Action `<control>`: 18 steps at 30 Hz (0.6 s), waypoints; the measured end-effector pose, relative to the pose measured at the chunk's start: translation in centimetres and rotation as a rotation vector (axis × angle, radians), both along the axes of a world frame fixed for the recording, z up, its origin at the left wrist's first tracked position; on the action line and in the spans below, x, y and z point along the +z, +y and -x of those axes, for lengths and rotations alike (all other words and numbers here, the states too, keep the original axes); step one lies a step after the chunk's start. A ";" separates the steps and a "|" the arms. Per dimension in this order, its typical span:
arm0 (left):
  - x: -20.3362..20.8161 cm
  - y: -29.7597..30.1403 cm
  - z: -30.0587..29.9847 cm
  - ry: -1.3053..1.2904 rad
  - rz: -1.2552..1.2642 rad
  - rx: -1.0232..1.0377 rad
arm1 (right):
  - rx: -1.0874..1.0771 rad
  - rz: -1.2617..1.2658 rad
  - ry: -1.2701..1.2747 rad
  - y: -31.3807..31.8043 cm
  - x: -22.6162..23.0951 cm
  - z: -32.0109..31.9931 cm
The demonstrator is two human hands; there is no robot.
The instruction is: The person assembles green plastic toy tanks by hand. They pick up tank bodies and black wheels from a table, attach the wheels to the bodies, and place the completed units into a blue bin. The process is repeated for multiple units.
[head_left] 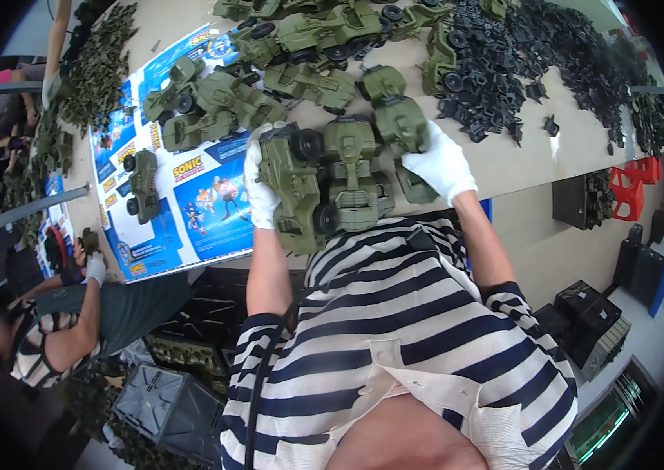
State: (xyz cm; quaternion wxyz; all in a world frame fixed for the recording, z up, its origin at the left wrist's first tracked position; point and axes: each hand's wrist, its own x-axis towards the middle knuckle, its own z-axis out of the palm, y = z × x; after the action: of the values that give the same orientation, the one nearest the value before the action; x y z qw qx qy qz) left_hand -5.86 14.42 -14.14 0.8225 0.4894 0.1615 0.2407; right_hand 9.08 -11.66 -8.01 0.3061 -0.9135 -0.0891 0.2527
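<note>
Both my hands wear white gloves at the table's near edge. My left hand (260, 186) is closed round the left side of an olive-green toy army jeep (289, 188), tilted so its black wheels show. Between my hands stands a second green toy vehicle (351, 172), close against the jeep. My right hand (443, 166) has its fingers round the right side of another green toy vehicle (402, 121). Below that hand, part of a further green toy piece (416, 186) shows at the edge. My right fingertips are partly hidden behind the toy.
Many green toy vehicles (312, 86) lie across the table beyond my hands. Black plastic parts (496, 70) are heaped at the far right. A blue printed sheet (214, 204) lies under the left side. A co-worker's gloved hand (95, 268) is at the far left. A grey crate (167, 407) stands below.
</note>
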 end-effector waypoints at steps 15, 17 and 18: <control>1.2 0.8 1.5 -0.251 0.415 -0.181 | -0.171 -0.274 0.086 -2.3 -3.1 3.7; 1.3 1.0 1.3 -0.119 0.154 -0.072 | -0.228 -0.265 0.113 -2.2 -2.9 3.6; 2.1 0.9 1.1 -0.042 0.013 -0.010 | -0.238 -0.259 0.107 -2.4 -2.4 3.4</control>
State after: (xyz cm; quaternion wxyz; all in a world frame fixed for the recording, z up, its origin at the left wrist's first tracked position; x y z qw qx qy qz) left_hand -6.92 15.30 -12.04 0.8300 0.4799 0.1433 0.2457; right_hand 5.68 -14.06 -10.45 0.4530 -0.8559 0.0041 0.2495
